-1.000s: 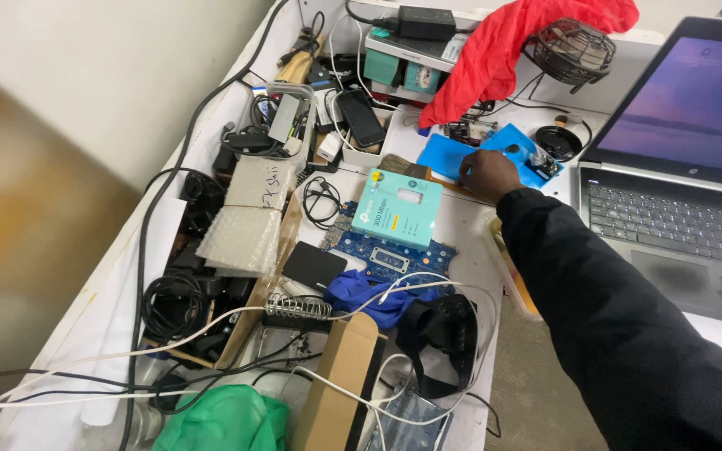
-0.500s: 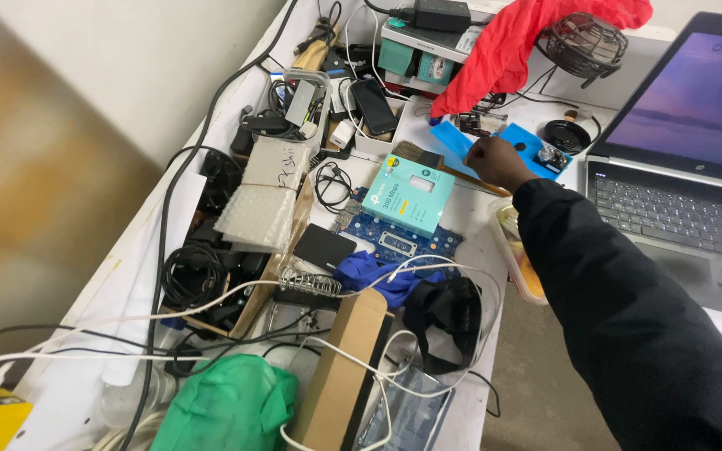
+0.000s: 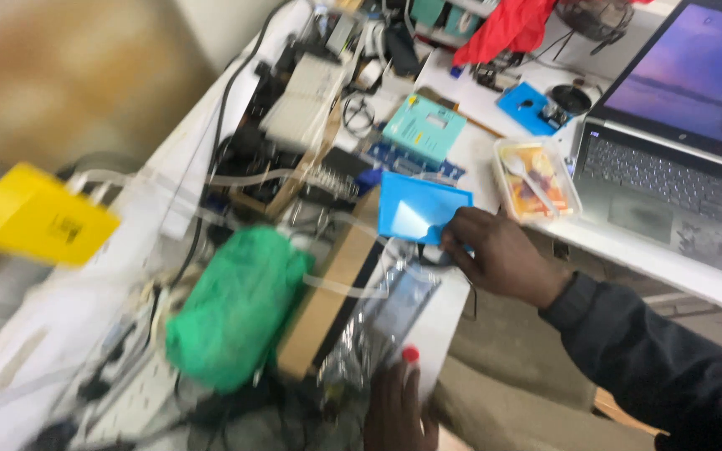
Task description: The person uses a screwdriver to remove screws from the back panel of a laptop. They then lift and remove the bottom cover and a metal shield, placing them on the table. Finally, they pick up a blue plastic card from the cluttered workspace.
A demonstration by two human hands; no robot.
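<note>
From the head view, your right hand (image 3: 501, 255) pinches a flat blue square sheet (image 3: 419, 206) by its lower right corner, above a brown cardboard box (image 3: 332, 288). Your left hand (image 3: 396, 409) rests at the bottom edge against a clear plastic packet (image 3: 386, 317), beside a red cap (image 3: 410, 355); whether its fingers are closed, you cannot tell. A green bag (image 3: 240, 305) lies left, a blurred yellow box (image 3: 35, 215) further left.

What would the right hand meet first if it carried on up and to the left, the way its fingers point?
The right hand already grips a blue card; beyond it, probably the tangled cables, though depth is unclear.
</note>
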